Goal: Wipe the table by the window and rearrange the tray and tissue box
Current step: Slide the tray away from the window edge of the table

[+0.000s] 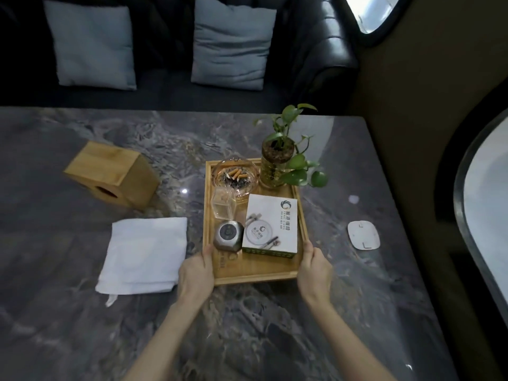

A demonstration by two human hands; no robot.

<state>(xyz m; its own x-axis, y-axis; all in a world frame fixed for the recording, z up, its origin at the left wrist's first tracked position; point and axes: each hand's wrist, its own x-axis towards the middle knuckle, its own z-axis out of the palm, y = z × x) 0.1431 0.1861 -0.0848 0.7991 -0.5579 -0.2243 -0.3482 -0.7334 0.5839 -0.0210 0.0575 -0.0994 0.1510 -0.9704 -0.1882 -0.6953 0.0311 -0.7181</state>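
item: wooden tray [254, 279], on the marble table [343, 312] near the window.
my left hand [195, 273] and right hand [314, 268] clasp its 2 near corners; tissue box [112, 174] lies tipped, far left.

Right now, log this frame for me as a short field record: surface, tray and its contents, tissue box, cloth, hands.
surface: grey marble table beside a window
tray: wooden, gripped on both side rims at its near end
tray contents: ashtray with butts, potted plant, clear container, metal object, white box
tissue box: wooden, tipped on its side, left of tray
cloth: white, folded, lying free
left hand: on tray's left rim
right hand: on tray's right rim
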